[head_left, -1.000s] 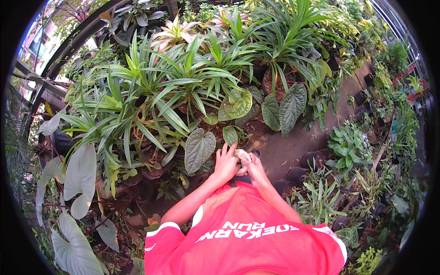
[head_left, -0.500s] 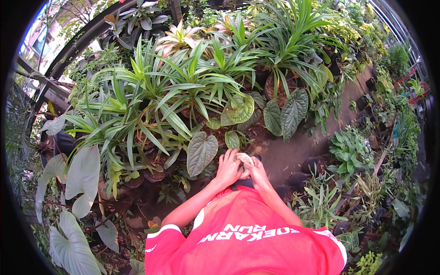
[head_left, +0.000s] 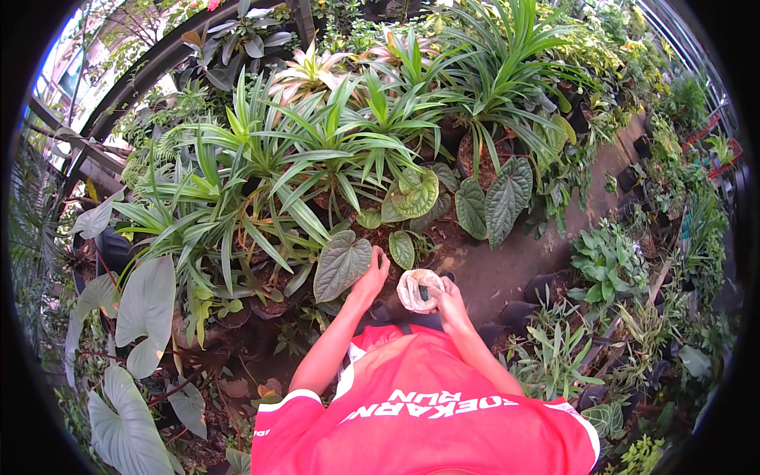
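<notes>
**Q:** What is nearest?
**A:** The wearer's red shirt [head_left: 443, 419], its white-trimmed sleeves spread across the bottom. Bare forearms stretch forward from it.

**Q:** And beyond the shirt?
**A:** A crumpled, see-through plastic bag [head_left: 407, 296], in front of the body and right of centre, its mouth gaping upward. What lies inside is too dark to tell.

**Q:** Could anything go wrong there?
**A:** Possibly. It seems supported on one side only, so a loosened pinch or a bump could tip it or let it drop.

**Q:** How are the hands?
**A:** The right hand [head_left: 451, 304] is closed, thumb and fingers clamped on the bag's right side. The left hand [head_left: 375, 273], well apart from the bag, has its fingers bunched at the right edge of a heart-shaped leaf [head_left: 339, 267]. I cannot tell whether they grip it; a hard tug might tear the leaf.

**Q:** Farther off?
**A:** A smaller oval leaf [head_left: 401, 250], then arching, strap-leaved plants [head_left: 336, 146], and behind them a pale pinkish rosette [head_left: 311, 71].
</notes>
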The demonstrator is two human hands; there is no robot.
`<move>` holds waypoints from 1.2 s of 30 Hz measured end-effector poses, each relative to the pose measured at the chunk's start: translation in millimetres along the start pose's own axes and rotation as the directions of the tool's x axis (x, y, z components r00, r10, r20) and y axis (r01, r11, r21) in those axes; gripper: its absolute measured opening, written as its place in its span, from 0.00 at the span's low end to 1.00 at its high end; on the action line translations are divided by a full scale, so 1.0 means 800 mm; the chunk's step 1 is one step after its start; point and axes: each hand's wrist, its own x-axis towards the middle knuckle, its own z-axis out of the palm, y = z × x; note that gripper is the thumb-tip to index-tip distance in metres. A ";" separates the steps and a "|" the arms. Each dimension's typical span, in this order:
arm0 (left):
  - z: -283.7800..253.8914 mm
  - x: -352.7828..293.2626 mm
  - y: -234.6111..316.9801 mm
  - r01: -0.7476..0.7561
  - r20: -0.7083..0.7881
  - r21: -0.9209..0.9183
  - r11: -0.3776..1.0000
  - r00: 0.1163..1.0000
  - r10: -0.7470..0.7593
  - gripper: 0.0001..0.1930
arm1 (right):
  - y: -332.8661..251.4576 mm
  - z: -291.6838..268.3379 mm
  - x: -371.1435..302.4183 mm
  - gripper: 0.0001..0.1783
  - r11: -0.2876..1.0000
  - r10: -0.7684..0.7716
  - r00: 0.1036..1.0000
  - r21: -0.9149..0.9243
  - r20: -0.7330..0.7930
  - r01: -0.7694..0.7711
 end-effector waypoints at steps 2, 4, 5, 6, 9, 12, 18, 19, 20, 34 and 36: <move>-0.001 0.006 -0.012 -0.078 -0.083 0.102 0.992 0.993 0.087 0.08 | 0.001 -0.002 0.001 0.02 1.000 0.001 1.000 0.000 -0.004 -0.001; -0.004 0.011 -0.016 -0.133 -0.143 -0.066 0.989 0.982 0.123 0.08 | 0.002 -0.003 0.002 0.02 1.000 0.007 1.000 -0.010 -0.007 -0.008; -0.004 0.017 -0.019 -0.133 -0.105 0.004 0.991 0.986 0.132 0.07 | 0.003 -0.004 0.002 0.02 1.000 0.002 1.000 0.007 -0.010 -0.002; -0.003 0.022 -0.021 -0.175 -0.075 0.197 0.965 0.978 0.193 0.07 | 0.004 -0.005 0.001 0.02 1.000 -0.002 1.000 0.015 -0.009 0.002; 0.013 0.032 -0.030 -0.155 -0.051 0.081 0.985 0.986 0.159 0.05 | 0.006 -0.007 0.002 0.03 1.000 -0.013 1.000 0.028 -0.006 0.013; 0.023 0.038 -0.047 -0.156 -0.062 0.031 0.987 0.986 0.158 0.05 | 0.007 -0.011 0.001 0.03 0.998 -0.026 1.000 0.053 0.002 0.025; -0.031 0.037 -0.006 -0.186 -0.009 0.107 0.977 0.982 0.188 0.07 | 0.006 -0.015 0.002 0.03 0.998 -0.023 1.000 0.054 -0.014 0.023; -0.048 0.035 0.006 -0.201 0.008 0.153 0.968 0.979 0.202 0.07 | 0.005 -0.015 0.002 0.03 0.998 -0.025 1.000 0.052 -0.008 0.025; -0.063 0.034 0.016 -0.212 0.024 0.192 0.958 0.977 0.211 0.07 | 0.004 -0.015 0.003 0.03 0.999 -0.016 1.000 0.051 -0.023 0.017; -0.026 -0.007 -0.012 -0.224 0.273 0.427 0.876 0.956 0.111 0.14 | 0.005 -0.010 0.004 0.03 0.999 -0.018 1.000 0.047 0.013 0.018; 0.027 -0.008 -0.048 -0.513 0.441 0.706 0.488 0.858 0.264 0.15 | 0.005 -0.009 0.005 0.03 0.999 -0.014 1.000 0.035 0.004 0.013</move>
